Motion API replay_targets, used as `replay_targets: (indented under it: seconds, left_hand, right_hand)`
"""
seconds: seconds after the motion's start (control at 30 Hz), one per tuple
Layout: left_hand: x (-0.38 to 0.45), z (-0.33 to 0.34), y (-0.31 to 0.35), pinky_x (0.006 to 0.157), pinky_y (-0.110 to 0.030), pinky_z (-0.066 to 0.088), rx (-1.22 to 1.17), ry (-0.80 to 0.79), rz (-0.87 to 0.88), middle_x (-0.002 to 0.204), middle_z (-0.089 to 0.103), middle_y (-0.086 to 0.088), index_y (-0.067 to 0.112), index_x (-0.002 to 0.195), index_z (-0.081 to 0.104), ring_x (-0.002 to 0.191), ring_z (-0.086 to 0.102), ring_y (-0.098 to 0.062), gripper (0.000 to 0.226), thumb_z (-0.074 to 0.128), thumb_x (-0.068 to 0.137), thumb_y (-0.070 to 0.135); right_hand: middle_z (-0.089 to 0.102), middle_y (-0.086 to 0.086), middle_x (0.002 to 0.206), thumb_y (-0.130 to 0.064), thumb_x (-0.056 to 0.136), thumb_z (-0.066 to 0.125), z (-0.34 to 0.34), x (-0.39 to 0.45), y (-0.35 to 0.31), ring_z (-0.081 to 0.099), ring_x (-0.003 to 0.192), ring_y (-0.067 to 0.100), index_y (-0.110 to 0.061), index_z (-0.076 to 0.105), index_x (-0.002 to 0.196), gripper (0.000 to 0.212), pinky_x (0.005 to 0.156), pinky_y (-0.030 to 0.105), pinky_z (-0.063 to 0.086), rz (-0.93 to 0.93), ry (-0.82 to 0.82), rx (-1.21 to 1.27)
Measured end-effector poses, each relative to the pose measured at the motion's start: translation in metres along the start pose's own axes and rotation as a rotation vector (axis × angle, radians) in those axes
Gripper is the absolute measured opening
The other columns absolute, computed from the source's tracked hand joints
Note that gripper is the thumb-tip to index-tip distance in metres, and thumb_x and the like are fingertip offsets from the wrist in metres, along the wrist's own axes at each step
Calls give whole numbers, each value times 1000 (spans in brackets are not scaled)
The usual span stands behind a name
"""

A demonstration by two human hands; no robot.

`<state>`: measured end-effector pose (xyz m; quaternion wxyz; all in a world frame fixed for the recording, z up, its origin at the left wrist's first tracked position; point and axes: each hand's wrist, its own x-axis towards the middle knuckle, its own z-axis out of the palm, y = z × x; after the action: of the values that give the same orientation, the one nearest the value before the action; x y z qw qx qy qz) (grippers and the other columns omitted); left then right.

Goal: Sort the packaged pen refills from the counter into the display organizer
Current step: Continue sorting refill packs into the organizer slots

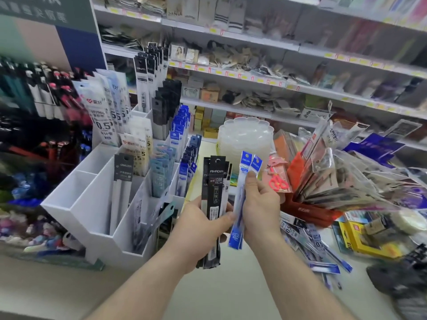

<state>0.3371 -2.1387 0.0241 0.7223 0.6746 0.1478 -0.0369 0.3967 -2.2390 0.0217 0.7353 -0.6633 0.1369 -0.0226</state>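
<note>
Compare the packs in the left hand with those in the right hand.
The black refill packs are a thicker stack gripped by the left hand; the blue refill packs are just two, pinched by the right hand. Black has white print; blue has clear middles. Both are long, narrow, held upright.

The black refill packs [212,204] in the left hand [196,229] look like shiny plastic. Left of the hands, the white organizer [92,204] is smooth, matt plastic. The counter [208,296] below looks smooth.

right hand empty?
No, the right hand grips blue refill packs, while the left hand holds a stack of black refill packs.
</note>
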Motion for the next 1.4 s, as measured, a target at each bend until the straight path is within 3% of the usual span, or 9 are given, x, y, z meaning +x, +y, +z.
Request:
replay_targets:
  seconds: [0.17,0.3,0.43,0.53,0.63,0.9,1.03,1.2,1.4]
  left_hand:
    - [1,1,3,55,-20,49,18,-21,-7,68,68,3,10,91,65,55,60,-7,16,77,81,7]
    - [-4,-1,10,52,-19,48,81,58,6,60,66,6,15,86,63,50,57,-6,22,77,77,0]
    - [-9,-12,22,55,-27,52,45,238,54,78,74,-2,14,91,70,55,59,-10,17,77,78,5]
    - [-14,-28,38,54,-33,52,-103,369,143,80,75,-6,14,80,72,69,67,-19,19,73,80,-4]
    - [-20,-43,53,50,-28,51,-177,412,199,82,76,-4,12,82,66,70,71,-19,19,68,84,-7]
    - [-20,-72,59,52,-22,54,-150,458,223,85,76,-4,5,95,62,66,71,-16,15,67,86,-5]
    - [-18,-80,58,52,-21,53,-141,425,214,84,76,-3,5,94,63,67,71,-15,15,67,86,-6]
    - [-13,-88,58,50,-21,52,-188,392,211,80,75,-3,6,90,63,64,69,-14,14,66,86,-7]
    - [-9,-93,55,50,-22,52,-215,348,213,79,75,-4,5,91,62,63,68,-14,15,67,85,-7]
  right_hand:
    - [72,24,88,-37,99,57,0,7,2,67,86,49,-5,67,84,37,77,64,56,-11,-93,-4]
    - [74,17,93,-18,99,58,-10,15,-11,68,86,41,-11,70,91,16,84,58,55,70,-354,-7]
    - [57,14,70,-6,95,61,-18,34,-26,43,58,25,-12,70,76,21,57,34,41,63,-466,-10]
    - [57,5,60,-10,94,65,-9,60,-38,51,47,13,-10,63,81,13,47,23,48,17,-343,-5]
    - [68,3,65,-12,91,70,15,77,-43,65,57,14,-10,63,85,9,62,29,60,-60,-343,-47]
    - [74,7,79,-22,84,79,96,109,-26,73,79,26,-15,71,79,11,80,47,61,-291,-437,-391]
    - [69,3,68,-31,84,77,116,123,-16,69,74,24,-11,70,72,24,72,37,55,-368,-425,-596]
    - [70,10,84,-27,89,72,135,120,-3,62,75,21,-5,70,88,21,61,29,46,-348,-497,-766]
    - [71,14,97,-7,88,62,151,118,8,66,89,31,-5,69,91,8,80,44,58,-310,-492,-977]
